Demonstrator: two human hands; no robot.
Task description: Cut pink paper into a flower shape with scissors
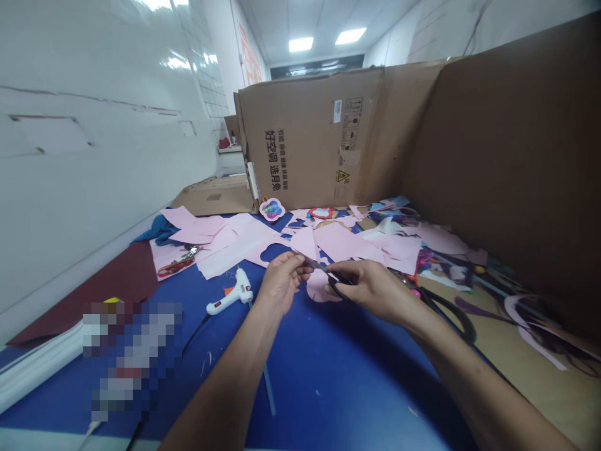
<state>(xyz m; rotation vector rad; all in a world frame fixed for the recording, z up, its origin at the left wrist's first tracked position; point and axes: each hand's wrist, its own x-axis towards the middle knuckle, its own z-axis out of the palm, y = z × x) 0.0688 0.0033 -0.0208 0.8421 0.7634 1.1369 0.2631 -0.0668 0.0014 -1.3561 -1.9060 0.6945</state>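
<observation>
My right hand (369, 285) grips black-handled scissors (321, 265), whose blades point left toward my other fingertips. My left hand (284, 275) is closed, thumb and fingers pinched at the edge of a piece of pink paper (304, 242); the scissor blades lie across this paper's lower edge. Below the blades, a rounded pink paper cutout (323, 288) shows partly behind the scissors. To the left of my left hand, a white glue gun (235, 293) lies on the blue tabletop (328, 382).
Pink paper sheets and scraps (239, 235) cover the far side. A flower-shaped decorated cutout (272, 210) leans by the large cardboard box (310, 138). A second, black-handled tool (453, 313) lies right, among scraps. A glue stick (269, 388) and white roll (42, 366) lie nearer.
</observation>
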